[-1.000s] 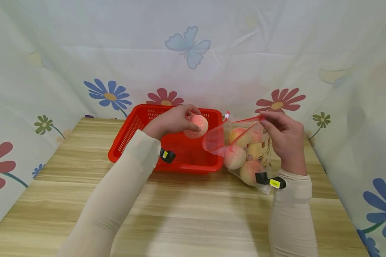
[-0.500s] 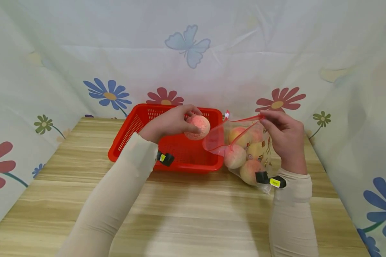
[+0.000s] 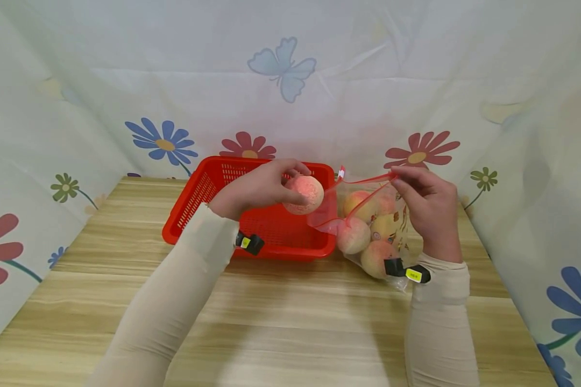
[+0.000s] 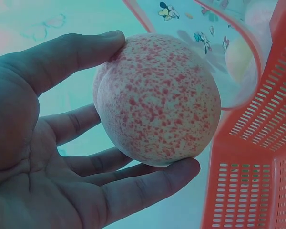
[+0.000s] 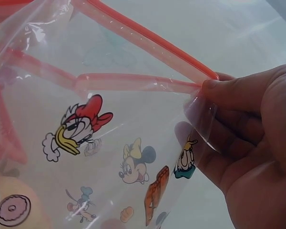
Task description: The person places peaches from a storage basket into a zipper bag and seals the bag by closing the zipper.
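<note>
My left hand [image 3: 261,188] grips a peach [image 3: 306,194] above the right part of a red plastic basket [image 3: 271,252]. In the left wrist view the thumb and fingers curl round the speckled pink peach [image 4: 157,100]. My right hand [image 3: 428,204] pinches the red-edged mouth of a clear zip bag [image 3: 402,226], which gapes toward the peach. Several peaches [image 3: 353,235] lie inside this bag, on the table beside the basket. Cartoon figures are printed on the bag [image 5: 114,124], as the right wrist view shows, with the thumb pressing its corner.
The basket and bag stand toward the back of a wood-grain table [image 3: 290,322]. A white cloth [image 3: 348,107] with flowers and a butterfly hangs behind and at both sides. A white slider tab [image 3: 341,173] sits on the bag's far edge.
My left hand has moved a little to the right with the peach, closer to the bag's mouth. My right hand and the bag have stayed where they were.
</note>
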Tool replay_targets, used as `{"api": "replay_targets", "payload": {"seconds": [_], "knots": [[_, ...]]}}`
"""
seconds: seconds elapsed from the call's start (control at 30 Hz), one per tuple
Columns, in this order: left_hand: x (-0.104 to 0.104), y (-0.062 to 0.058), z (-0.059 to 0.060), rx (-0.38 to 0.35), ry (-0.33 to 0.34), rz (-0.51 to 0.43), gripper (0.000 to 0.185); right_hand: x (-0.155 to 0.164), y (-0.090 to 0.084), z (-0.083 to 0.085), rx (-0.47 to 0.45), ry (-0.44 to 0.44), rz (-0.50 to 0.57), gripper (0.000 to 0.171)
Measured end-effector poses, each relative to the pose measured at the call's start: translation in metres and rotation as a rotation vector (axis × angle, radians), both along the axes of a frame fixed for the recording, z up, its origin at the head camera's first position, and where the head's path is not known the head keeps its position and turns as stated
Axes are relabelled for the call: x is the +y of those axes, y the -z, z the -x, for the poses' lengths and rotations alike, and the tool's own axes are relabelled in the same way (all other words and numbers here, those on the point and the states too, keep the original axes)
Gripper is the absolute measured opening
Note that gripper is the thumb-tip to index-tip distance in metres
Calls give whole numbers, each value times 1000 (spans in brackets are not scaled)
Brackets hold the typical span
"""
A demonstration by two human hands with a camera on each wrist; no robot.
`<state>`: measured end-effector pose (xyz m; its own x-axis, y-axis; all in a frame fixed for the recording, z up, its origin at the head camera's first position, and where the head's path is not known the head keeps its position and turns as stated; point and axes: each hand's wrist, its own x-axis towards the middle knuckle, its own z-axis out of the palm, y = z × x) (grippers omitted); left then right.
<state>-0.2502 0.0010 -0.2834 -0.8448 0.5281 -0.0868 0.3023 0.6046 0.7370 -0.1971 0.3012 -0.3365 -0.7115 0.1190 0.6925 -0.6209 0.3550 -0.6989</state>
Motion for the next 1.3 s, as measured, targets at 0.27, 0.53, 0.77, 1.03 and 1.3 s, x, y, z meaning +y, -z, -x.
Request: {"api": "replay_targets", "payload": {"seconds": [0.27, 0.53, 0.77, 1.03, 1.3], "knots": [[2, -1, -5, 0, 40, -15, 46, -1, -1, -2, -29, -6, 15, 24], [9, -1, -9, 41, 58, 8, 45, -1, -2, -3, -50, 17, -12, 24], [17, 0, -12, 32, 66, 8, 46, -1, -3, -4, -43, 22, -25, 24], [26, 4, -14, 29, 57, 24, 46, -1, -2, -3, -38, 20, -25, 24], [32, 4, -15, 23, 21, -3, 43, -2, -1, -2, -20, -6, -9, 24]]}}
